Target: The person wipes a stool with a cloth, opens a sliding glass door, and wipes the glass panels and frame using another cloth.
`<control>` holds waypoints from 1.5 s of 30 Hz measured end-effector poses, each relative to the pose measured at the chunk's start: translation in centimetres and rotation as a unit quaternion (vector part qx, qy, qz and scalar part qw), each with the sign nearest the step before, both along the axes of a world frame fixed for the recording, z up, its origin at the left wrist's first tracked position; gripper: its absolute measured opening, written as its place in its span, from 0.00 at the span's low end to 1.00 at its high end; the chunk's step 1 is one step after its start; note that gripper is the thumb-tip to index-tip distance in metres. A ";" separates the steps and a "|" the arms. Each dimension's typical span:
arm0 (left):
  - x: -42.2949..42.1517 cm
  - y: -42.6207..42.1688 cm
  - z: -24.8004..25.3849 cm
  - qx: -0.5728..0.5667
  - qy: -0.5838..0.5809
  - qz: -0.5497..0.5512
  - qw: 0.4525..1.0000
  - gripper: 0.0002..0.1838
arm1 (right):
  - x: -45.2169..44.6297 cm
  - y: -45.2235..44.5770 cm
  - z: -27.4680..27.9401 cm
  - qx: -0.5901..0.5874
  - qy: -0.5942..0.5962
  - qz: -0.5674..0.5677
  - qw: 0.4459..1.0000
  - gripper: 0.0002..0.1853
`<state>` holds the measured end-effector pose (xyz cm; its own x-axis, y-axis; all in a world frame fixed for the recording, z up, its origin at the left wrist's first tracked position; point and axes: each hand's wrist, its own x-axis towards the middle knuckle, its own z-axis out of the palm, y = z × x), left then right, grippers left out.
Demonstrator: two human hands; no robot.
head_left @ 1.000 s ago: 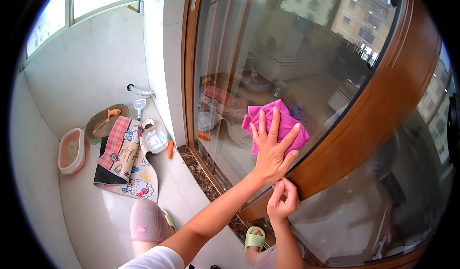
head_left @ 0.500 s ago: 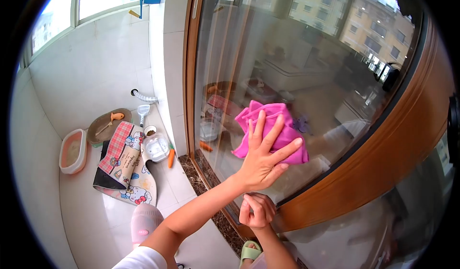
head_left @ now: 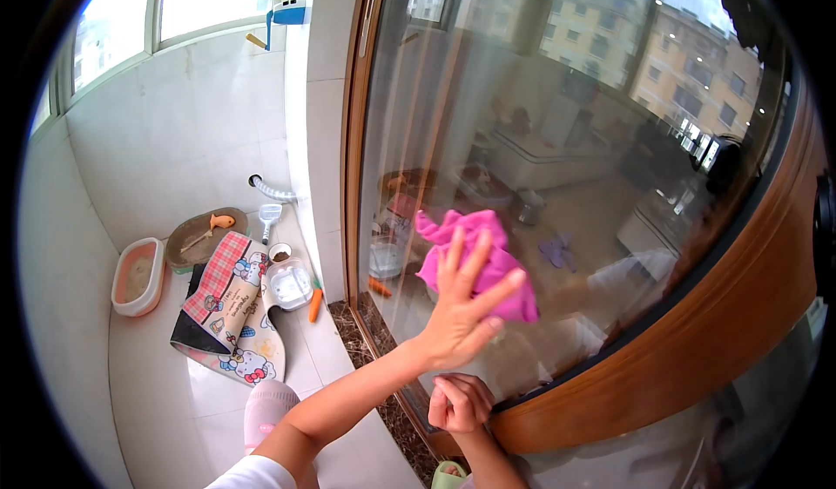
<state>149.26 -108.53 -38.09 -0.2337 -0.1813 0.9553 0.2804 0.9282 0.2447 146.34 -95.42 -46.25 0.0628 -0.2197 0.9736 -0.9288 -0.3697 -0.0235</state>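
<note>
My left hand (head_left: 461, 310) lies with spread fingers on a crumpled pink cloth (head_left: 498, 284), pressing it flat against the glass pane (head_left: 540, 228) of a wood-framed door. Just below it, near the lower edge of the brown wooden frame (head_left: 627, 380), is my right hand (head_left: 460, 402), its fingers curled into a loose fist with nothing visible in them. The glass mirrors the room and buildings outside.
On the tiled floor at left are a folded cartoon mat (head_left: 233, 302), a pink-rimmed basin (head_left: 138, 277), an oval scratcher (head_left: 202, 241), a clear container (head_left: 289, 283), a scoop (head_left: 270, 219) and a toy carrot (head_left: 315, 304). A dark stone sill (head_left: 353, 337) runs below the door.
My left hand and the pink cloth have moved left and down across the glass. My right hand has moved down and left, away from the frame's edge. The view has shifted.
</note>
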 end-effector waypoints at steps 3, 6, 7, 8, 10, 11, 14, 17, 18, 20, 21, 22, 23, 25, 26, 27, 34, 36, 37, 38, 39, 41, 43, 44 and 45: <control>0.3 -0.9 7.5 -0.228 -0.006 0.062 0.972 0.30 | -0.1 0.6 0.2 -0.005 0.010 0.005 1.000 0.06; -0.8 -7.0 11.3 -0.029 0.080 0.090 0.992 0.30 | 0.1 0.7 0.4 -0.004 -0.004 0.002 1.000 0.06; -1.6 -9.9 11.3 0.056 0.123 0.088 0.987 0.30 | 0.1 0.7 0.4 -0.004 -0.011 0.001 1.000 0.07; -2.0 -13.1 10.0 0.128 0.127 0.100 0.979 0.30 | 0.2 1.0 0.4 -0.003 -0.018 -0.001 1.000 0.08; -3.1 -18.8 4.2 0.280 0.122 0.119 0.945 0.32 | 0.5 0.9 0.6 0.008 -0.026 0.011 1.000 0.08; -3.8 -20.8 0.0 0.359 0.112 0.125 0.918 0.32 | 0.7 0.7 0.7 0.014 -0.030 0.017 0.999 0.08; -4.3 -19.1 -13.2 0.492 0.041 0.116 0.862 0.37 | 1.1 0.2 -0.1 0.028 -0.027 0.024 0.999 0.08; -4.4 -10.9 -21.1 0.496 0.041 0.082 0.864 0.37 | 1.0 -0.2 -1.4 0.056 -0.022 0.017 0.998 0.08; -3.7 -7.7 -19.5 0.452 0.031 0.065 0.889 0.36 | 0.9 -0.3 -1.5 0.058 -0.025 0.018 0.998 0.08; -1.5 -2.5 -12.6 0.336 0.019 0.026 0.941 0.35 | 0.8 -0.1 -1.2 0.062 -0.032 0.019 0.997 0.08; -0.9 -2.0 -9.5 0.268 0.017 0.004 0.963 0.34 | 0.9 0.0 -1.3 0.062 -0.030 0.015 0.998 0.08; -0.4 -3.2 -6.5 0.174 0.005 0.014 0.985 0.33 | 0.8 0.1 -1.2 0.066 -0.029 0.012 0.997 0.08; -0.3 -5.5 -3.6 0.078 -0.007 0.023 0.997 0.33 | 0.8 0.3 -1.3 0.070 -0.027 0.009 0.997 0.09; -0.7 -11.5 0.7 0.020 0.044 0.073 0.996 0.32 | 0.8 0.3 -1.2 0.079 -0.030 0.004 0.996 0.09; -1.1 -14.8 1.5 0.087 0.061 0.086 0.991 0.32 | 0.8 0.5 -1.1 0.083 -0.032 0.002 0.996 0.09; -1.5 -18.0 1.4 0.151 0.077 0.098 0.981 0.33 | 0.8 0.5 -0.9 0.086 -0.035 -0.001 0.996 0.09; -5.9 -20.6 -29.3 0.582 0.087 0.074 0.805 0.37 | 1.0 0.2 -0.5 0.098 -0.061 0.020 0.993 0.09; -3.7 -10.4 -31.6 0.788 0.051 -0.031 0.612 0.41 | 0.6 0.4 -1.0 0.102 -0.063 0.005 0.993 0.10; -4.0 -7.5 -34.3 0.827 0.051 -0.059 0.557 0.41 | 0.3 0.4 -1.2 0.101 -0.062 -0.002 0.993 0.10; -4.1 -4.9 -35.8 0.814 0.052 -0.050 0.576 0.41 | 0.1 0.5 -1.3 0.090 -0.063 -0.004 0.994 0.10; -4.7 -2.9 -36.9 0.802 0.053 -0.040 0.593 0.41 | 0.2 0.8 -1.2 0.086 -0.061 0.001 0.994 0.10; -5.1 -0.2 -31.3 0.684 0.058 0.024 0.727 0.38 | 0.3 1.4 -0.9 0.074 -0.054 0.010 0.996 0.10; -3.7 1.8 -22.0 0.549 -0.004 0.070 0.833 0.37 | 0.6 1.9 0.0 0.046 -0.050 0.027 0.997 0.10; -2.4 2.7 -15.9 0.424 -0.014 0.069 0.903 0.37 | 0.6 2.4 0.2 0.035 -0.051 0.031 0.998 0.10; -1.7 3.6 -10.8 0.340 -0.001 0.043 0.939 0.35 | 0.7 2.9 0.4 0.026 -0.051 0.037 0.998 0.11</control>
